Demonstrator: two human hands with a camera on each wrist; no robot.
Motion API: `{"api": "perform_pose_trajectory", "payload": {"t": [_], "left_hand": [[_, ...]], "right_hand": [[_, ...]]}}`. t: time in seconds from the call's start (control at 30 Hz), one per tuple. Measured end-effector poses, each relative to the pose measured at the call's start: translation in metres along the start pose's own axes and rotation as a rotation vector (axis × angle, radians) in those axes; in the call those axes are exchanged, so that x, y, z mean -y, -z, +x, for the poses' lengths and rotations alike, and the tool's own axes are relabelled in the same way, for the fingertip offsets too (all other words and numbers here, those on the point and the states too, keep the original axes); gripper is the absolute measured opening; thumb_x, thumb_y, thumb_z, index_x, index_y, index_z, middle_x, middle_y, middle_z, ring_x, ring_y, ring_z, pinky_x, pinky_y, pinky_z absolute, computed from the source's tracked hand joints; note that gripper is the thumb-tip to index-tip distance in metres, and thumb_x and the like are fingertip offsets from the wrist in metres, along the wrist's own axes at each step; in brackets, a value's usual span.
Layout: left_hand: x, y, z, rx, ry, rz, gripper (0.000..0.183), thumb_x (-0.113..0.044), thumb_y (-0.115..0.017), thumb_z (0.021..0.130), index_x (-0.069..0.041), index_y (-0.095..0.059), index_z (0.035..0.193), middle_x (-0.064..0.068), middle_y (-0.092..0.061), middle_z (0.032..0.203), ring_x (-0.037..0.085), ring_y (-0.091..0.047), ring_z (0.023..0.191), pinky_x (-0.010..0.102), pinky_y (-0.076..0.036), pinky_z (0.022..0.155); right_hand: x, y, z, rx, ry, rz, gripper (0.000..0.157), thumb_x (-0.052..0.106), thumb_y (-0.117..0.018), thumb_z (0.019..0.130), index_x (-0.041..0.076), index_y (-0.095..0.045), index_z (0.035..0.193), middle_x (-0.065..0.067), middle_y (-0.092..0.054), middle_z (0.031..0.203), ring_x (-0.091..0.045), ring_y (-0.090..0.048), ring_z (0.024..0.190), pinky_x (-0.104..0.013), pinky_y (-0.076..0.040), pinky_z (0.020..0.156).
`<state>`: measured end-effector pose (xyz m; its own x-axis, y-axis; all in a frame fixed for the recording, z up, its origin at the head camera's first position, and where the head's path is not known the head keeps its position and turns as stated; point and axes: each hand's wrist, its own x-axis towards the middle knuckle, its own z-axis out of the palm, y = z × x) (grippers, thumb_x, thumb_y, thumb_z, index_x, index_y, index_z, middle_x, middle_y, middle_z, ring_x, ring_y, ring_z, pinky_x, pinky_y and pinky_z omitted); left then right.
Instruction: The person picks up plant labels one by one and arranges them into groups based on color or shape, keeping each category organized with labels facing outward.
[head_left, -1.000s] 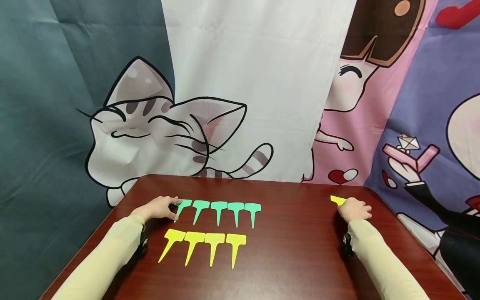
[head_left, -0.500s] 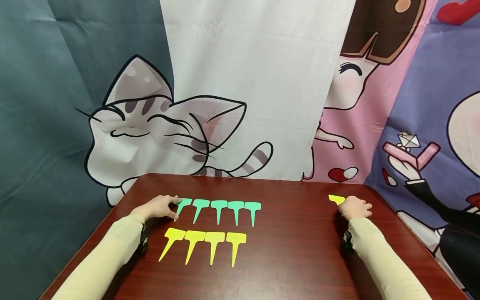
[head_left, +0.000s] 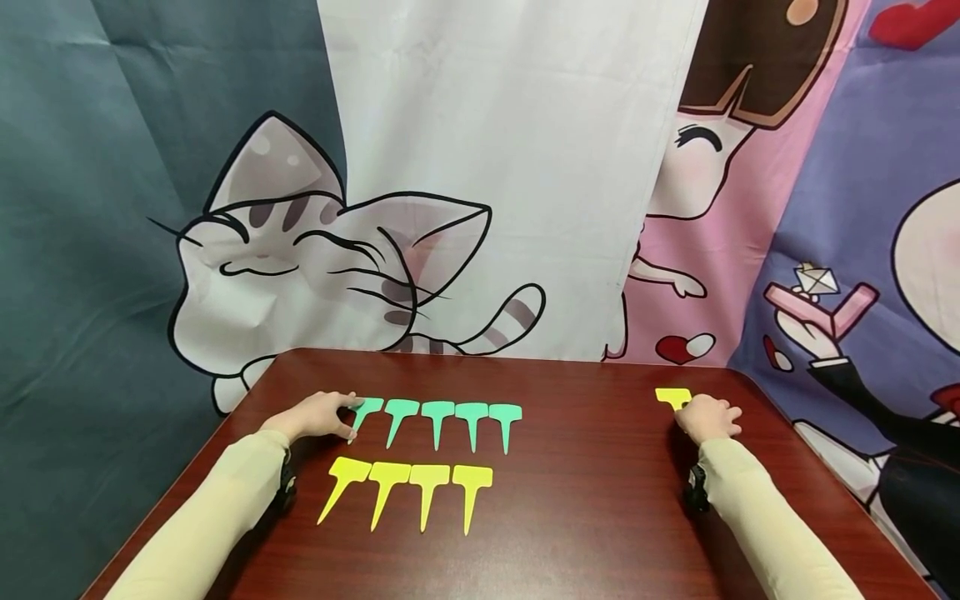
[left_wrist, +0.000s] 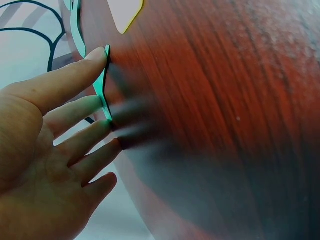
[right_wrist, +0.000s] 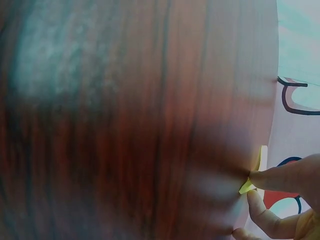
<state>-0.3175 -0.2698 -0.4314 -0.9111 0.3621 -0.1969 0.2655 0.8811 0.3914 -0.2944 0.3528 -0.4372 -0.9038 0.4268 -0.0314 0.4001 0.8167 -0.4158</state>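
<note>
My left hand (head_left: 315,415) is at the far-left green T-shaped plant label (head_left: 369,407), which lies at the end of a row of green labels. In the left wrist view, the thumb touches one end of this label (left_wrist: 101,86) and the extended fingers reach its other end. On the right, my right hand (head_left: 708,418) pinches a yellow T-shaped plant label (head_left: 671,395) by its stem, between thumb and index finger. Its flat head sticks out to the left of the hand, and the lower stem is hidden. The right wrist view shows this yellow label (right_wrist: 263,156) nearly edge-on.
Several more green labels (head_left: 438,411) continue that row to the right, stems toward me. Nearer to me lies a row of yellow labels (head_left: 431,477). They lie on a dark red wooden table (head_left: 577,500), with a cartoon-printed cloth (head_left: 525,167) hanging behind it.
The yellow label in my right hand has turned slightly; its head sits more level and a little farther left. My left hand and the rows on the table stay as they were.
</note>
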Motion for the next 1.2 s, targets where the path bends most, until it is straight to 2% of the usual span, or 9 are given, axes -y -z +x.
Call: {"api": "perform_pose_trajectory", "payload": {"t": [0.27, 0.5, 0.73, 0.93, 1.2], "left_hand": [[-0.002, 0.003, 0.001, -0.005, -0.013, 0.009, 0.069, -0.027, -0.076, 0.080, -0.005, -0.048, 0.139, 0.025, -0.033, 0.149, 0.050, -0.029, 0.134, 0.059, -0.038, 0.100], [-0.002, 0.006, 0.003, -0.004, -0.010, 0.012, 0.069, -0.028, -0.075, 0.081, -0.006, -0.048, 0.140, 0.025, -0.033, 0.149, 0.049, -0.029, 0.134, 0.059, -0.038, 0.099], [-0.003, 0.005, 0.001, -0.003, -0.013, 0.027, 0.067, -0.025, -0.075, 0.081, -0.004, -0.048, 0.139, 0.025, -0.033, 0.149, 0.049, -0.029, 0.135, 0.059, -0.037, 0.101], [-0.003, 0.003, 0.000, -0.005, -0.007, 0.030, 0.067, -0.025, -0.075, 0.082, -0.005, -0.048, 0.140, 0.024, -0.033, 0.149, 0.049, -0.029, 0.135, 0.059, -0.037, 0.101], [0.000, 0.001, 0.001, -0.001, -0.007, 0.028, 0.068, -0.026, -0.077, 0.079, -0.005, -0.050, 0.138, 0.024, -0.035, 0.148, 0.049, -0.029, 0.134, 0.059, -0.037, 0.101]], "right_hand": [[-0.002, 0.004, 0.002, 0.026, 0.015, -0.016, 0.034, 0.021, -0.054, 0.082, -0.012, -0.056, 0.084, -0.047, -0.037, 0.105, -0.061, -0.028, 0.105, -0.070, -0.035, 0.081], [-0.006, 0.009, 0.000, 0.031, 0.109, -0.054, 0.031, 0.024, -0.055, 0.082, -0.005, -0.058, 0.070, -0.043, -0.042, 0.102, -0.057, -0.034, 0.101, -0.070, -0.039, 0.077], [-0.009, 0.009, 0.004, 0.069, 0.119, -0.074, 0.034, 0.024, -0.056, 0.080, -0.010, -0.059, 0.083, -0.041, -0.045, 0.105, -0.055, -0.039, 0.101, -0.068, -0.041, 0.079], [-0.010, 0.007, 0.006, 0.069, 0.146, -0.076, 0.035, 0.027, -0.057, 0.081, -0.009, -0.060, 0.081, -0.039, -0.051, 0.100, -0.055, -0.042, 0.099, -0.066, -0.044, 0.076], [-0.006, 0.003, 0.006, 0.073, 0.158, -0.067, 0.036, 0.026, -0.058, 0.080, -0.009, -0.059, 0.085, -0.038, -0.052, 0.098, -0.053, -0.039, 0.093, -0.063, -0.044, 0.073]]}}
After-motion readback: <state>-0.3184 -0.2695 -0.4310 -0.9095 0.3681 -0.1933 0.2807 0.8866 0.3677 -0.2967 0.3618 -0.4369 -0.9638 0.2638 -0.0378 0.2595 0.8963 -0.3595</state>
